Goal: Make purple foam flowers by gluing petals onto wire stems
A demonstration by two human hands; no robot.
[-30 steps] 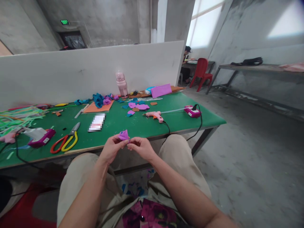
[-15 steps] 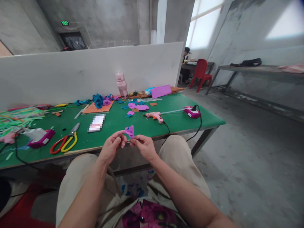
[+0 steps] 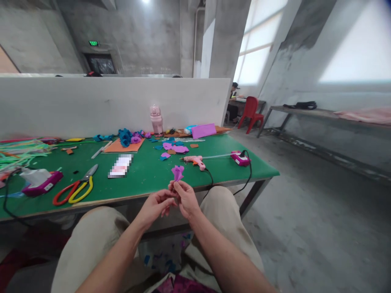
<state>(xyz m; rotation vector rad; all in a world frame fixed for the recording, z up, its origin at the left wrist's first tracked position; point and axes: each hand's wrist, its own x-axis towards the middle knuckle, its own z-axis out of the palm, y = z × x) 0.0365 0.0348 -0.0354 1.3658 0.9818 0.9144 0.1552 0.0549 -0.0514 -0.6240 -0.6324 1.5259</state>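
My right hand (image 3: 187,199) is closed around the base of a purple paper flower (image 3: 177,172), pinching it between thumb and fingers. The flower stands upright above the fingertips, its petals flaring at the top. My left hand (image 3: 156,208) is just left of it, fingers loosely bent and apart, their tips close to the right fingers below the flower. Whether they touch the flower's lower end is hard to make out. Beyond the hands, a pink glue gun (image 3: 195,161) lies on the green table (image 3: 146,179), near loose purple and blue paper petals (image 3: 180,149).
Red-and-yellow-handled scissors (image 3: 77,187) and a phone (image 3: 121,166) lie at left. Finished blue and purple flowers (image 3: 126,137) rest on orange paper (image 3: 119,146). A pink bottle (image 3: 157,121) stands against the white partition (image 3: 122,106). Purple power blocks (image 3: 241,158) trail cords. One person sits far behind.
The flower has turned upright and shifted slightly right. My left hand has left the petals and dropped below them, while my right hand keeps hold. The camera view has tilted up.
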